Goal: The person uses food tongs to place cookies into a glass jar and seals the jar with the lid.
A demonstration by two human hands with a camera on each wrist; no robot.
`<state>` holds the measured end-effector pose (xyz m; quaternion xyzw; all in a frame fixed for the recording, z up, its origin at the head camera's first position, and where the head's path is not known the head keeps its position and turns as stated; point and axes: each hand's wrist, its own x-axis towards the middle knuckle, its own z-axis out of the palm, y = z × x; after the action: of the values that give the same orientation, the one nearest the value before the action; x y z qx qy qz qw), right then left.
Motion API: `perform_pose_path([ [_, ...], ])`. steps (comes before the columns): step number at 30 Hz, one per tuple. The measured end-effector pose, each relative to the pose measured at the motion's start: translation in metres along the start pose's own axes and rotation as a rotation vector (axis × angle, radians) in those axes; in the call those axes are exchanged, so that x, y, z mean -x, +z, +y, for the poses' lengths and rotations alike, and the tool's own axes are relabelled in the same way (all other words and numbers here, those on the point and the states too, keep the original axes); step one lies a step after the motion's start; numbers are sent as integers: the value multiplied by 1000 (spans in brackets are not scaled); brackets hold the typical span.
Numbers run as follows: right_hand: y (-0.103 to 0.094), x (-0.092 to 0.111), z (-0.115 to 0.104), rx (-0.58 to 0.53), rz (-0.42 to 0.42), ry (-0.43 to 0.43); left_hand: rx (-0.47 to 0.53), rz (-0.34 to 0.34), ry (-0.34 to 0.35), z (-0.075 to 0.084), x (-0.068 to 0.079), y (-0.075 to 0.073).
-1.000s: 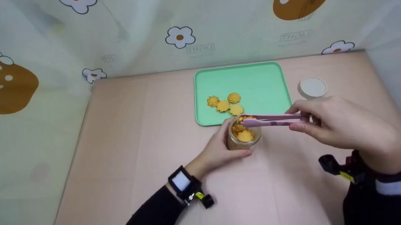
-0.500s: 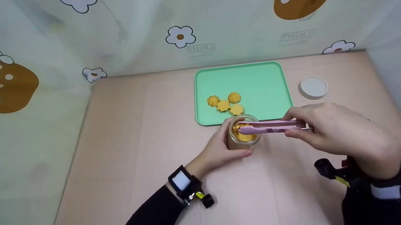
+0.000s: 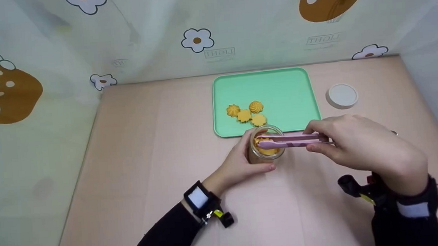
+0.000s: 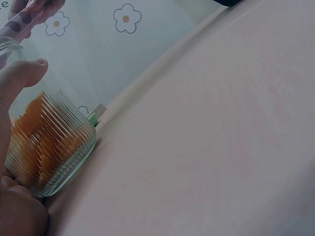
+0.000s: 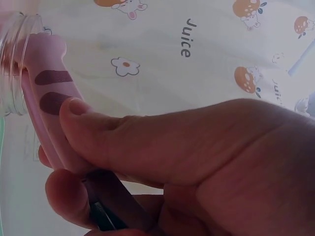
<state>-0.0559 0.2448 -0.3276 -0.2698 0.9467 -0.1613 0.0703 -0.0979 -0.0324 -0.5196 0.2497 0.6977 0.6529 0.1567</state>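
My left hand [image 3: 241, 161] grips a ribbed glass jar [image 4: 54, 142] from its left side, with the thumb in front. Orange-yellow cookies [image 4: 37, 132] fill the lower part of the jar, seen through the glass. My right hand [image 3: 363, 143] holds pink tongs [image 3: 291, 140] between thumb and fingers. The tongs reach leftward into the jar's mouth, their tips over the cookies inside. In the right wrist view the thumb presses along the tongs [image 5: 54, 93] beside two dark oval marks, and the jar rim [image 5: 19, 64] surrounds their far end.
A green tray [image 3: 282, 91] lies behind the jar with several flower-shaped cookies [image 3: 244, 115] near its front left. A round white lid [image 3: 342, 96] rests to the tray's right. A printed curtain [image 3: 151, 39] rises behind the table [image 3: 128, 144].
The right hand has shifted left and slightly down toward me, bringing the tongs' tips lower and farther into the jar. The left hand and jar stay put.
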Motion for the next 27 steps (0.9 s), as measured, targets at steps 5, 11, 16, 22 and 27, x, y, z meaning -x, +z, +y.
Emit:
perform_pose_path([
  [5, 0, 0, -1, -1, -18, 5, -2, 3, 4, 0, 0, 0],
  [11, 0, 1, 0, -18, -20, 9, 2, -1, 7, 0, 0, 0],
  [16, 0, 4, 1, -41, 22, -6, 4, -6, 0, -1, 1, 0],
  [22, -2, 7, 2, -35, 98, -40, 2, -2, -11, -1, 1, 0],
  [27, -3, 7, 3, -37, 121, -60, 4, -8, -7, 0, 1, 0],
])
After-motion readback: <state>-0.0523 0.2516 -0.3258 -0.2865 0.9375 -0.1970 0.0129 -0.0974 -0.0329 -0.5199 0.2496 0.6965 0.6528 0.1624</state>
